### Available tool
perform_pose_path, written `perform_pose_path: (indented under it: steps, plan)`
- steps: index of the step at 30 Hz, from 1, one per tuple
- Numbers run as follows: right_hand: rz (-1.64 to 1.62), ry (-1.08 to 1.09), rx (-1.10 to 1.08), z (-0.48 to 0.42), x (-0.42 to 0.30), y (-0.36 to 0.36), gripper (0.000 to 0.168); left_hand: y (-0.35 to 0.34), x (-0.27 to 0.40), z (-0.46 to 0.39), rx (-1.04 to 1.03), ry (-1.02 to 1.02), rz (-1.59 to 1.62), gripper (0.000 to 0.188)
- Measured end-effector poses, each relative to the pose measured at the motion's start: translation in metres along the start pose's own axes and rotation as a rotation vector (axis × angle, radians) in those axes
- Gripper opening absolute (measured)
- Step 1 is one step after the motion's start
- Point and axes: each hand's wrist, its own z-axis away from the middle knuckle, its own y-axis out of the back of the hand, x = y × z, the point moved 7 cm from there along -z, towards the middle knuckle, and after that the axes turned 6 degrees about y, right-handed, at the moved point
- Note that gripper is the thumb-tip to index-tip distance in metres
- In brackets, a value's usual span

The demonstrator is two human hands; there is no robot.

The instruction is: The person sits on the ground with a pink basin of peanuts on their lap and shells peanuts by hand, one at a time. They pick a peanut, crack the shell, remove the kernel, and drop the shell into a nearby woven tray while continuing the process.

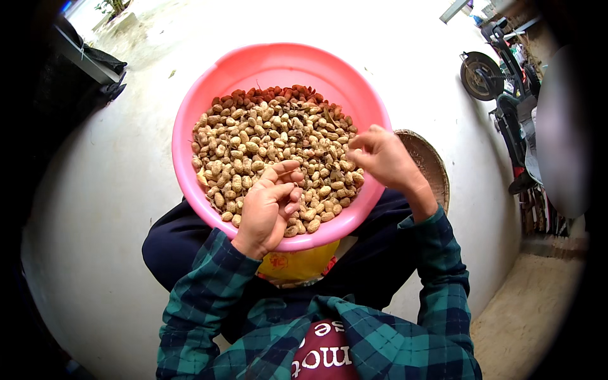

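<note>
A large pink plastic basin (280, 244) is in front of me, its near side between my bent knees. In it lies a heap of unshelled peanuts (247, 142), mixed with dark bits of stalk and dry leaf. My left hand (268, 209) hovers over the near part of the heap, palm turned inward and fingers loosely curled; whether a small piece sits between thumb and fingers is unclear. At the basin's right rim is my right hand (387, 159), blurred, with thumb and forefinger drawn close together. Anything pinched there cannot be made out.
A round woven basket (430, 166) stands right of the basin, partly behind my right wrist. Beneath the basin's near edge shows a yellow bag (299, 263). A two-wheeled vehicle (498, 90) is at the far right. Dark netting on a frame (90, 61) stands far left on the concrete floor (104, 156).
</note>
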Motion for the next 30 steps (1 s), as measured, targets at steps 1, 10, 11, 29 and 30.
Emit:
perform_pose_path:
  steps: [1,10,11,29,30]
  plan:
    - [0.124,0.029,0.026,0.006,0.006,-0.008,0.018,-0.003,-0.001,0.000,-0.020,0.021,-0.007,0.024]
    - [-0.295,0.080,0.035,0.002,-0.024,-0.023,0.016,0.000,-0.006,0.000,-0.055,0.105,-0.109,0.023]
    - [-0.440,0.058,0.012,0.003,-0.032,-0.026,0.017,-0.001,-0.009,0.000,-0.054,0.139,-0.131,0.028]
    - [-0.774,0.272,0.121,0.009,-0.064,-0.042,0.019,-0.029,-0.005,0.004,-0.186,0.055,-0.146,0.033]
    - [-0.767,0.267,0.166,0.011,-0.066,-0.040,0.019,-0.029,-0.007,0.004,-0.199,0.053,-0.146,0.033]
